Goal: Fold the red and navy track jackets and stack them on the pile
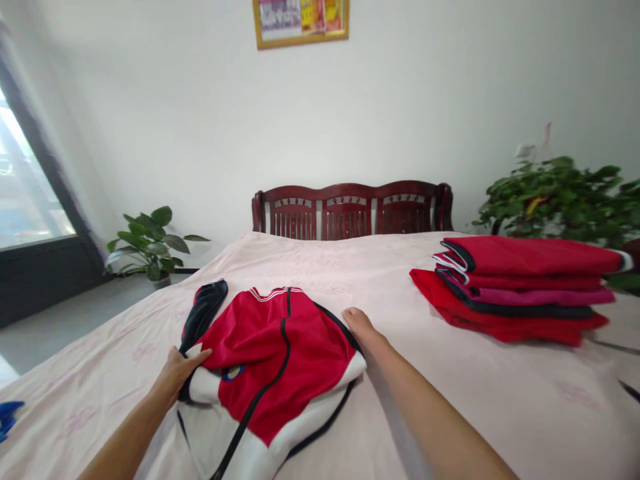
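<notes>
A red and white zip jacket point(305, 353) with dark trim lies front up on the bed. Its zip is closed, and white stripes run along the collar. At its left side my left hand point(183, 372) grips the fabric, thumb on top. A dark sleeve point(207, 310) stretches up and away from that hand, while the other sleeve is out of sight. My right hand point(359, 325) rests against the jacket's right edge with its fingers curled in. Whatever those fingers may hold is hidden.
Several folded red, pink and dark garments point(525, 287) form a stack on the right of the bed point(380, 280). Behind stands a dark wooden headboard point(347, 207). Potted plants point(153, 247) flank the bed. Something blue point(9, 419) lies at the left edge.
</notes>
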`<state>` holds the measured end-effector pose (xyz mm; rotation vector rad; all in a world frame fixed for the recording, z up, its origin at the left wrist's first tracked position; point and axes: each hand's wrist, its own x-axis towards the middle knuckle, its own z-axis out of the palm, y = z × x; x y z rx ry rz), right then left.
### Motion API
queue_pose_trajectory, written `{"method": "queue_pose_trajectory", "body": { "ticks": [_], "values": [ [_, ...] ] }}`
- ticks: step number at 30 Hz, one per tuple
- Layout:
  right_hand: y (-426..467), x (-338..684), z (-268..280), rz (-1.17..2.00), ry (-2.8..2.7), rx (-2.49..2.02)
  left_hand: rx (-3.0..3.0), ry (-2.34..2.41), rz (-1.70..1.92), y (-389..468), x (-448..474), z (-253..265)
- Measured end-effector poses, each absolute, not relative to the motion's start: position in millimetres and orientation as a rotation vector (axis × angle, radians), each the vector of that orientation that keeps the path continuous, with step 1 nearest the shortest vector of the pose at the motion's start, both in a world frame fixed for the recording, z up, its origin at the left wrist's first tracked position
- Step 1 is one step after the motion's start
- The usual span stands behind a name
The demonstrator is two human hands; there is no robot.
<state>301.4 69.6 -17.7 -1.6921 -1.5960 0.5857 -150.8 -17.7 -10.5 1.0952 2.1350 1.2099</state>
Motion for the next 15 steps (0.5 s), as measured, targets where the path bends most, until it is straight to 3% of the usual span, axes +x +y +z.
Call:
{"method": "queue_pose_trajectory", "body": {
  "ticks": [8, 12, 15],
  "values": [
    [110, 215, -10, 1.107, -1.47, -1.597, 0.909, 1.472, 1.016, -21, -136, -4],
    [103, 185, -9, 1.387, -1.347, -1.403, 0.943, 1.448, 0.937, -12, -125, 9],
    [99, 190, 2, 1.384, -1.161, -1.25, 1.129, 1.478, 1.077, 15, -109, 31]
  ]
}}
